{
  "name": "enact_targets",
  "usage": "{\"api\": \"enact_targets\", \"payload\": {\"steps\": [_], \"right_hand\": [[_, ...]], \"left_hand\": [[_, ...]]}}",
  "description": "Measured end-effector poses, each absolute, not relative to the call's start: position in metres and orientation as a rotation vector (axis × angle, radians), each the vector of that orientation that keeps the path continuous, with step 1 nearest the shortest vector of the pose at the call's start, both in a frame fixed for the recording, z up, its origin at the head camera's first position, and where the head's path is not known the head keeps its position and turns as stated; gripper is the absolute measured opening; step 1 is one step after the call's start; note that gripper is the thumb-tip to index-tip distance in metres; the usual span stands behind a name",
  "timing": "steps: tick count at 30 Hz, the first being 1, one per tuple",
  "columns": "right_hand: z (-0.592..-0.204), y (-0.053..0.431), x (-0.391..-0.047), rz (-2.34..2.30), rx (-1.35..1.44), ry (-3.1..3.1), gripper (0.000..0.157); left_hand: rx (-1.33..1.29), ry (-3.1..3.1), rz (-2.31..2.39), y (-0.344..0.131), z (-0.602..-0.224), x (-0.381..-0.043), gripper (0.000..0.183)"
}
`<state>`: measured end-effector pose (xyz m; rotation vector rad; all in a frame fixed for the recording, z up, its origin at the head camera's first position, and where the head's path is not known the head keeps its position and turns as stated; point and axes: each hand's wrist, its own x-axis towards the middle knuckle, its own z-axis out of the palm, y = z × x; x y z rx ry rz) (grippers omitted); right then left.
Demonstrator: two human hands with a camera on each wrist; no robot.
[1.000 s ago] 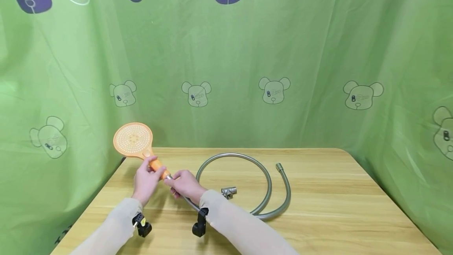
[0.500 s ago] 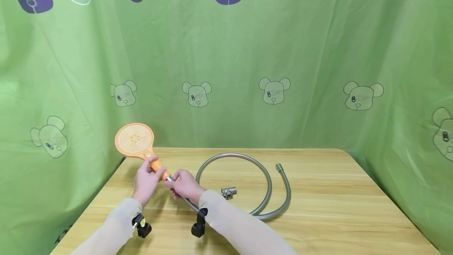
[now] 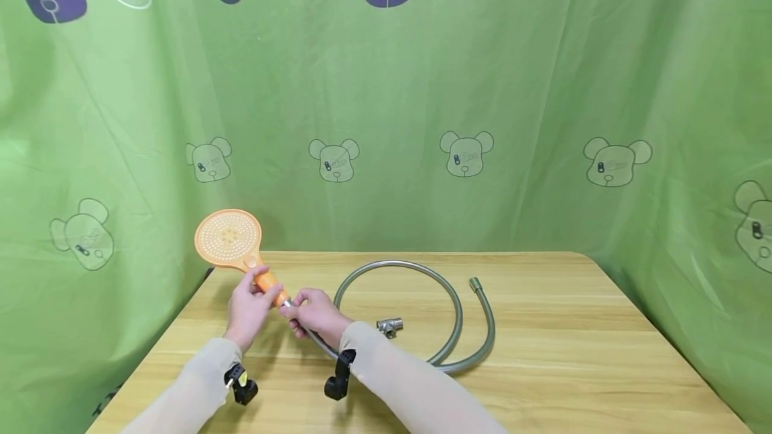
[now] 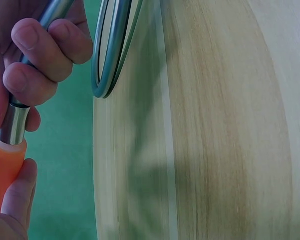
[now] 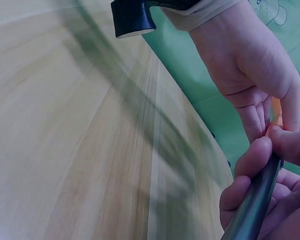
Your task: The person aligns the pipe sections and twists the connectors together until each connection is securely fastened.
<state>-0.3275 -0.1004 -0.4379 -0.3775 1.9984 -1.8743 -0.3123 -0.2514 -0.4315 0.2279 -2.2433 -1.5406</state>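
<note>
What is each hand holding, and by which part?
The left hand holds the shower head by its handle. The right hand grips the hose by its end, at the metal collar next to that handle.

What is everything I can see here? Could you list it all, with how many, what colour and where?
Table: 1, light wood, under the work
Curtain: green with purple, white and outlined bear prints, behind and beside the table
Shower head: 1, orange with a paler face, raised at the table's left
Hose: 1, grey, one metal end against the shower head, much of the rest curving over the table
Metal fitting: 1, silver, on the table within the hose's curve
Wrist cameras: 2, black, one on each wrist
Sleeves: 2, pale beige, on both arms
Left hand: 1, bare, holding the shower head
Right hand: 1, bare, gripping the hose
</note>
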Motion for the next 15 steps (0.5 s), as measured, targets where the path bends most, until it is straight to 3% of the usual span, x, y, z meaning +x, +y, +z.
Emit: {"api": "enact_targets", "payload": {"steps": [15], "right_hand": [[-0.4381, -0.0972, -0.3309, -1.870, -0.394, 1.933, 0.021]], "left_hand": [[0.227, -2.240, -1.555, -0.2544, -0.4343, -0.3146, 0.054]]}}
